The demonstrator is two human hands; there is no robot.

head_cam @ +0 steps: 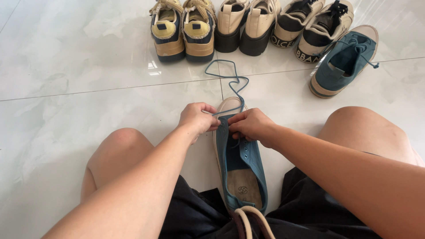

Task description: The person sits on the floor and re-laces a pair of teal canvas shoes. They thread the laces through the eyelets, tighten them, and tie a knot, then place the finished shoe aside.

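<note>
- Blue shoe (241,159): lies on the tiled floor (66,57) between the person's bare knees, toe pointing away, heel nearest the camera; canvas upper, pale rubber toe cap, tan insole showing.
- Left hand (198,117): fingers closed, pinching the blue lace (230,84) at the shoe's left eyelet row near the toe.
- Right hand (251,125): fingers curled together on the right eyelet edge, apparently nipping the lace or the canvas there; the exact contact is hidden under the knuckles.
- Lace: thin, limp cord; its loose length runs forward past the toe cap and loops on the floor.
- Handling, as judged: shoe light, upper soft and foldable, sole stiffer; steadying it by the eyelet edge or the sole rim looks soundest. Lace likely slides easily, so best pinched close to its tip.
- Black shorts (199,217): around the heel end of the shoe.
- Second blue shoe (343,62): on the floor to the right, well apart, already laced.
- Row beyond: yellow-and-navy pair (182,28), cream pair (245,24), black-and-cream pair (312,26), side by side at the far edge.
</note>
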